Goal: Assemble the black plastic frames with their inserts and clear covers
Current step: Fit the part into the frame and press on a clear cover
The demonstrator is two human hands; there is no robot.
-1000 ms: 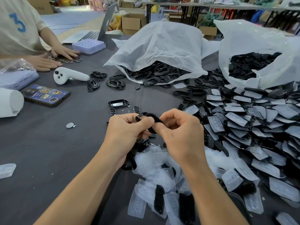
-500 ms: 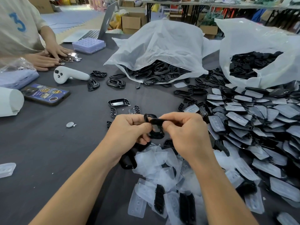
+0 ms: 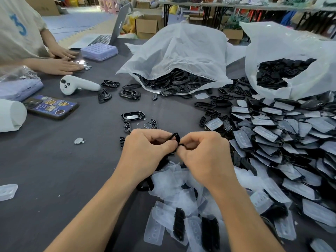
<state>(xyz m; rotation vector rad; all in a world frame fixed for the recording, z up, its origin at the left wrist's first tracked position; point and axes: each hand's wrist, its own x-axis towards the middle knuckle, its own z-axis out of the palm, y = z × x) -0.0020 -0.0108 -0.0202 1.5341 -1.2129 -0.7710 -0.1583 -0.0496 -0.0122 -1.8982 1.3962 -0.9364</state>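
Two hands work close together above the dark tabletop [image 3: 54, 170] in the head view. The left hand [image 3: 145, 150] and the right hand [image 3: 205, 155] both have their fingers curled. Each grip pinches the same small black frame [image 3: 176, 138], held between thumbs and forefingers, off the tabletop and mostly hidden by the fingers. Just below the hands lies a heap of clear covers [image 3: 174, 180], with a few black inserts [image 3: 179, 223] among them. To the right spreads a broad pile of pieces [image 3: 291, 142], cloudy clear fronts on black bodies. Beyond it stand two white plastic bags: the middle bag [image 3: 181, 51] spills black frames from its mouth, and the right bag [image 3: 291, 48] shows black parts through its opening. An open black shell [image 3: 133, 115] lies alone just beyond the hands. Toward the left sit a phone [image 3: 51, 106], a white controller [image 3: 78, 85] and a coin cell [image 3: 78, 140]. Another person's hands [image 3: 60, 65] rest flat on the tabletop near a purple tray [image 3: 99, 51] and a laptop [image 3: 109, 33]
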